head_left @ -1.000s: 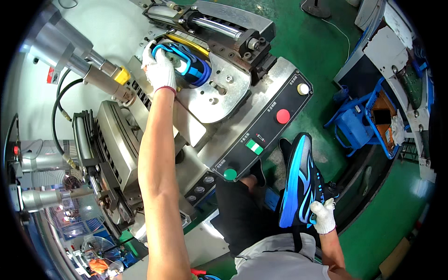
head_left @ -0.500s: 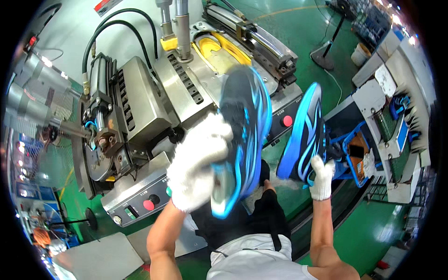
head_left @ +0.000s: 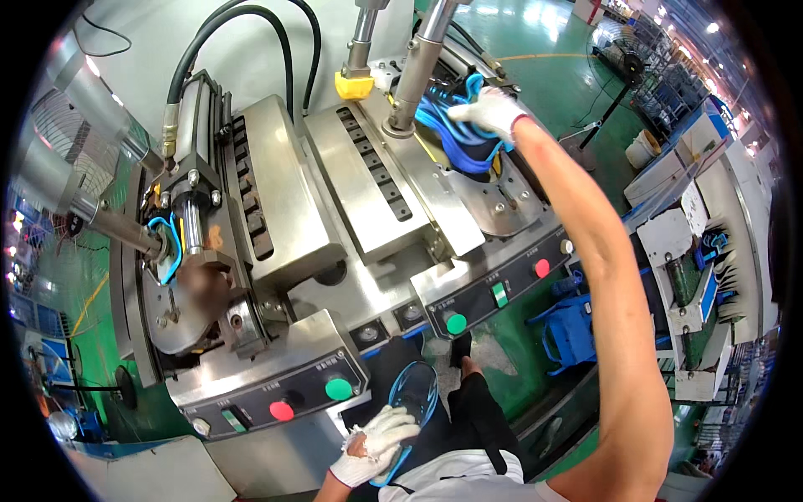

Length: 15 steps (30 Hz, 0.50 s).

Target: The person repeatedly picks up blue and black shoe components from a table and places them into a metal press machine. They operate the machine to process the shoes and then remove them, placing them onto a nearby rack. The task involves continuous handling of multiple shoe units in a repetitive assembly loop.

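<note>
In a white work glove, my right hand (head_left: 493, 115) reaches into the right station of a metal press machine (head_left: 385, 192). Its fingers are closed on a blue and black sports shoe (head_left: 456, 142), set down on the station's plate beside a vertical metal rod. Close to my body, my left hand (head_left: 375, 443), also in a white glove with a torn patch, grips a second blue and black shoe (head_left: 416, 391). That shoe is held low in front of the machine, partly covered by the hand.
A yellow pad (head_left: 355, 86) hangs on a rod near the right station. Front panels carry green (head_left: 339, 389) and red (head_left: 282, 411) buttons. A blue crate (head_left: 567, 333) stands right of the machine, a bench with brushes (head_left: 694, 284) farther right, and a floor fan (head_left: 619, 92) behind.
My right hand has carried its shoe from the right side up and forward onto the right station. My left hand has drawn its shoe down toward my body. The view has shifted.
</note>
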Motion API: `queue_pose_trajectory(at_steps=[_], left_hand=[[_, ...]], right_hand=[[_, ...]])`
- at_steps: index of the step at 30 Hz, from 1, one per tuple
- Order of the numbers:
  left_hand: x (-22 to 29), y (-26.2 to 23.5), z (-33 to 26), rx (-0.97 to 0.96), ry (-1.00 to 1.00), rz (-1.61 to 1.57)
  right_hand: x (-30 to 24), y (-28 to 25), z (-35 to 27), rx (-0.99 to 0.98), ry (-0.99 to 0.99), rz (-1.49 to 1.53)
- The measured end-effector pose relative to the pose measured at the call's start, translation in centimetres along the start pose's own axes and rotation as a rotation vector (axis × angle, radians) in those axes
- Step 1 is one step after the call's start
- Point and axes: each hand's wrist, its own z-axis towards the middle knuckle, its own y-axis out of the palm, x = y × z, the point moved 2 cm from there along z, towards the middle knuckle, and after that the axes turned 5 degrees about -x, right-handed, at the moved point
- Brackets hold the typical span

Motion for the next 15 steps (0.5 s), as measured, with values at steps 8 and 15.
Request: queue_pose_trajectory(at_steps=[8,15], left_hand=[[-2.2,0.7,-1.0,0.035,-0.019,-0.223],[-1.1,0.2,0.4,0.050,-0.044,-0.218]], right_hand=[[-1.2,8.0,5.2,0.074,-0.218,-0.346],[0.8,8.7,5.6,0.188,-0.200,-0.325]])
